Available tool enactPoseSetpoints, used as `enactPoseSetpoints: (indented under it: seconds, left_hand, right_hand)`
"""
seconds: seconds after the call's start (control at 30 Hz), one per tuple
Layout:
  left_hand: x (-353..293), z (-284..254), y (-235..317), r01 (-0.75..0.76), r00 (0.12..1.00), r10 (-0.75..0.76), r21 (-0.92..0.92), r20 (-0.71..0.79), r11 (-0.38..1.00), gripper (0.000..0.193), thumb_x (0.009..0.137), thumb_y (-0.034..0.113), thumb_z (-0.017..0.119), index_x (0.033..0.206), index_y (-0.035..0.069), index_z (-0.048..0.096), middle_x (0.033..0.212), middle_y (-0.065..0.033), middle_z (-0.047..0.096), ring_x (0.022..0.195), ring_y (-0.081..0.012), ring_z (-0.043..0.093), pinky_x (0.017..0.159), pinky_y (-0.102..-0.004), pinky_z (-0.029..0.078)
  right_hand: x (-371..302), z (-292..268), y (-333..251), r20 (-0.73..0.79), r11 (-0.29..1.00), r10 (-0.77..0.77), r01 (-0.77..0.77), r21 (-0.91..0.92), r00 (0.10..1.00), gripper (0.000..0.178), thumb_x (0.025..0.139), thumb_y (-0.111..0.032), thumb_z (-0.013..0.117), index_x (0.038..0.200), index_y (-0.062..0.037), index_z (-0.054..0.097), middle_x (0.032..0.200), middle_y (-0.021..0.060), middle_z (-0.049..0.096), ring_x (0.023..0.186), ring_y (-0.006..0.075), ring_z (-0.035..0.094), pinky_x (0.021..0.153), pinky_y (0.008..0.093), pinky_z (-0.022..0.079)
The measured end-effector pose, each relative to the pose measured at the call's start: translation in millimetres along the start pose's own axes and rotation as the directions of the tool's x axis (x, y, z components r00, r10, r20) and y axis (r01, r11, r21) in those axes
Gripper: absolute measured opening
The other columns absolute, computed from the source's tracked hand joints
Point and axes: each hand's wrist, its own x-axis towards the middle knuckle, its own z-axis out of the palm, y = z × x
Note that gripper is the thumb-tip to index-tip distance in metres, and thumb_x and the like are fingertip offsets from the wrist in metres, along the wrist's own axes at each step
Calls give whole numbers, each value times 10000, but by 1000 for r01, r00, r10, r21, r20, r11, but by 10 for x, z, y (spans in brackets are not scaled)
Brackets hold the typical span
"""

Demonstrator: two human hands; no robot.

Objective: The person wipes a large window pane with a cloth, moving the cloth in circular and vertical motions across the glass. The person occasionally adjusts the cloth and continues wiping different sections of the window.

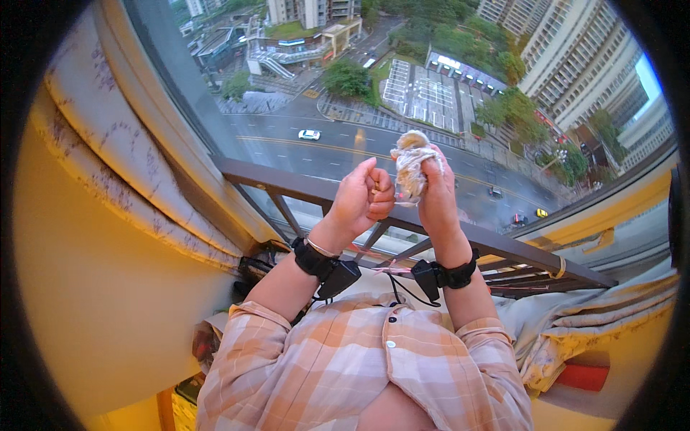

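Observation:
In my right hand (pixel 441 192) is a crumpled, whitish-brown cloth (pixel 411 171), bunched up and pinched between thumb and fingers. It looks like a rag, with a loose edge hanging at its lower end. My left hand (pixel 361 194) is closed beside it, a small gap away, thumb up and fingers curled in. What those fingers hold, if anything, is hidden. Both hands are raised over the dark window railing (pixel 316 188), with the street far below behind them.
Black strapped devices sit on my left wrist (pixel 325 267) and right wrist (pixel 447 274), with a black cable (pixel 413 293) between them. A patterned curtain (pixel 118 154) hangs at left; bunched curtain fabric (pixel 596 316) lies at right. A red object (pixel 583 376) is at lower right.

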Motion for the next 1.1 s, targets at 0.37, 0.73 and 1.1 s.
enactPoseSetpoints:
  seconds: [0.37, 0.73, 1.1]
  left_hand:
    - [-374, -145, 42, -107, 992, 123, 285, -39, 953, 548, 928, 674, 318, 882, 177, 543, 565, 47, 472, 373, -50, 357, 339, -192, 243]
    - [-400, -236, 43, -291, 938, 335, 330, -85, 898, 354, 951, 348, 411, 1137, 81, 548, 1006, -47, 632, 868, -146, 657, 666, -271, 545]
    - [77, -284, 795, -497, 630, 651, 424, -424, 757, 306, 986, 346, 418, 860, 103, 555, 655, 0, 558, 423, -100, 469, 339, -258, 317]
  right_hand:
    - [15, 463, 29, 553, 288, -185, 583, -760, 812, 272, 819, -197, 577, 1011, -3, 570, 958, 160, 560, 981, 342, 514, 894, 431, 412]
    - [-71, 316, 7, 486, 854, -72, 306, -422, 871, 535, 947, -345, 446, 1336, 22, 428, 1242, 186, 503, 1171, 279, 486, 1009, 350, 347]
    - [-435, -1126, -14, -61, 461, -452, 175, -870, 890, 246, 968, -196, 501, 1004, -5, 651, 684, 66, 611, 605, 158, 602, 603, 277, 477]
